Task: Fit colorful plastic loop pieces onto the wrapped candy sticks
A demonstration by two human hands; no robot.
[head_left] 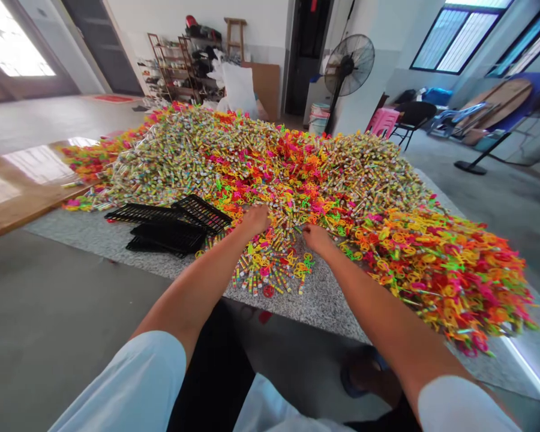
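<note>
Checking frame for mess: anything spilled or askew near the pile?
Two things. The black trays left of the left hand lie fanned and overlapping, not squared. One red piece sits on the floor, just off the near edge of the grey mat, apart from the colourful pile.

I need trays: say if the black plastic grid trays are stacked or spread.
Loosely stacked: the black plastic grid trays overlap one another askew.

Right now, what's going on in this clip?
A person reaches into a huge heap of small colourful plastic pieces spread over a grey speckled surface. Both bare hands are at the heap's near edge. The left hand and right hand are close together, with fingers buried among the pieces, so their grip is unclear. A stack of black trays lies just left of the left hand.
</note>
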